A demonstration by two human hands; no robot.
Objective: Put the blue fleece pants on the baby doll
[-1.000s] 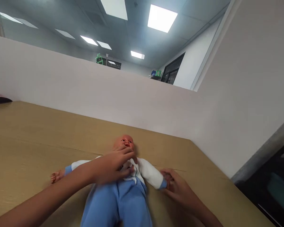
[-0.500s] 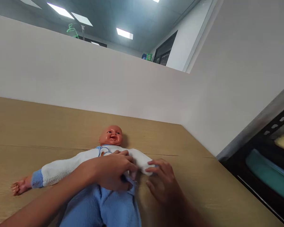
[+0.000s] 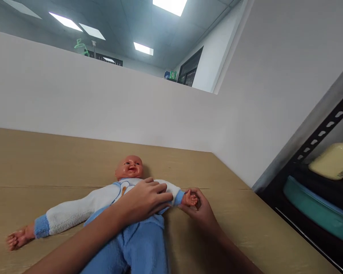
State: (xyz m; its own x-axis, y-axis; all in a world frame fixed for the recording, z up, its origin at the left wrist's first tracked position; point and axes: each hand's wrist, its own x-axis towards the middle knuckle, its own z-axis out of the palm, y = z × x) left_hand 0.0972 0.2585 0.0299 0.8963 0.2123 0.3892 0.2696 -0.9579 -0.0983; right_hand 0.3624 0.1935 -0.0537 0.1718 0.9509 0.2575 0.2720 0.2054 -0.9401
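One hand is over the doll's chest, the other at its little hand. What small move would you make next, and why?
I'd probably have the right hand pinch the blue cuff and straighten it gently: its thumb and fingers already curve about the doll's hand, beside that cuff, while the left hand lies over the doll and might steady it.

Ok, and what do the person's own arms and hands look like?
The left hand and right hand are gloveless, with no ring showing. The left forearm and right forearm look slim, with no sleeve, watch or bracelet in view.
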